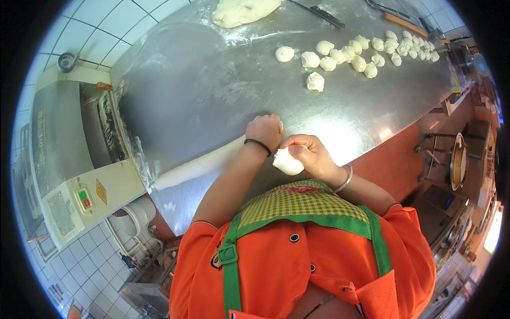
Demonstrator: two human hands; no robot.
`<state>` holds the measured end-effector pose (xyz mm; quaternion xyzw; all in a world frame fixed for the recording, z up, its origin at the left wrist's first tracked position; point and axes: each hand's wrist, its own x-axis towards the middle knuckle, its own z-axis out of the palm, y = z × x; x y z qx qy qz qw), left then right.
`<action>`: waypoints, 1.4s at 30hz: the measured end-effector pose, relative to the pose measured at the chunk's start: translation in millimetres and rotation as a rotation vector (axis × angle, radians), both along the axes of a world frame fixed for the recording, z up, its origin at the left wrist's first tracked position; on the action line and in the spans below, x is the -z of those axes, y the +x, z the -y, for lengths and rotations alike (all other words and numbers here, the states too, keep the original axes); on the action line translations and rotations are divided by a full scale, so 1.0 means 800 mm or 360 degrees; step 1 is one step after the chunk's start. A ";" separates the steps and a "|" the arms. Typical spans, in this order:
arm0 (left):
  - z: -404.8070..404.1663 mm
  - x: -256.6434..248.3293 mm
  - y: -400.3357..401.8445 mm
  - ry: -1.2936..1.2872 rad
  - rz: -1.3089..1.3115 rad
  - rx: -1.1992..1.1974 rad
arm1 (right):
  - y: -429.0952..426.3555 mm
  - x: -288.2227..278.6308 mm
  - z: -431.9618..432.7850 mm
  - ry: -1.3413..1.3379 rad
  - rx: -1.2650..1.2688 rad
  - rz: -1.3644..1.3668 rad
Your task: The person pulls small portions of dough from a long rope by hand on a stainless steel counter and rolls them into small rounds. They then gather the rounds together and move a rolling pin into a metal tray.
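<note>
My left hand [265,129] is closed in a fist around the near end of a long dough rope [199,161]. The rope runs off to the left along the steel worktable [191,91], and a bit of dough shows at the fist's edge. Close beside it, my right hand [312,153] holds a torn-off dough piece [289,162] between thumb and fingers, above the table's front edge. Several similar dough pieces [348,52] lie scattered on the far right of the table; one lump [315,81] sits nearest to me.
A large dough mass [245,12] rests at the back, with a dark-handled knife [326,16] to its right. A wooden-handled tool [405,24] lies farther right. At the left end stands a machine [63,159] with green and red buttons [84,198].
</note>
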<state>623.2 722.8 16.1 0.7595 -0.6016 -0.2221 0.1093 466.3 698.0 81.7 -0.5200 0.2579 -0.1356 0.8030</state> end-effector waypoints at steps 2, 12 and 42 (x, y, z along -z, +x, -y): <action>-0.013 0.014 0.002 -0.0185 -0.0013 -0.0032 | 0.016 0.024 0.025 0.0040 0.0468 0.0038; -0.056 0.002 0.004 -0.0449 0.0127 0.0018 | 0.059 0.088 0.006 -0.0608 0.0277 -0.0671; -0.036 -0.001 0.023 -0.0176 -0.0147 -0.0226 | 0.059 0.087 -0.002 -0.0856 0.0602 -0.0430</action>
